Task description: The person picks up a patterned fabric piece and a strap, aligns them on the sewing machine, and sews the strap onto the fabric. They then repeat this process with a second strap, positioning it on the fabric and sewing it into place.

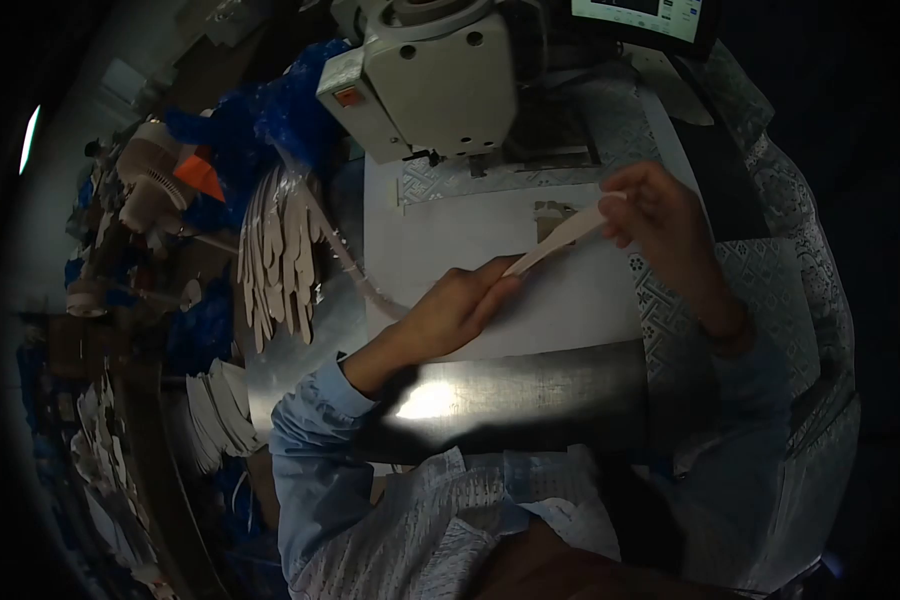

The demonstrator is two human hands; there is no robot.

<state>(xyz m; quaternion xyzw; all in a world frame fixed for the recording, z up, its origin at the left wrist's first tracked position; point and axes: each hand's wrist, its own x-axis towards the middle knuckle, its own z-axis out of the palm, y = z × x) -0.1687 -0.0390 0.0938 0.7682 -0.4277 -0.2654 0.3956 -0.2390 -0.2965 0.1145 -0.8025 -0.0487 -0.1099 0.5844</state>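
A pale, narrow strip, slightly pinkish and seemingly soft, stretches at a slant between my hands above the white work surface. My left hand is closed on its lower left end, thumb and fingers pressed together. At the upper right end, my right hand pinches the strip between thumb and fingers. Behind the strip lies a small brownish patterned piece, partly covered. To the left of my left hand hangs a bunch of similar long pale pieces, overlapping one another.
A grey-white machine head with an orange-red switch stands beyond my hands. A lit screen is at top right. A shiny metal plate runs along the near edge. Blue plastic and stacked pale pieces lie left.
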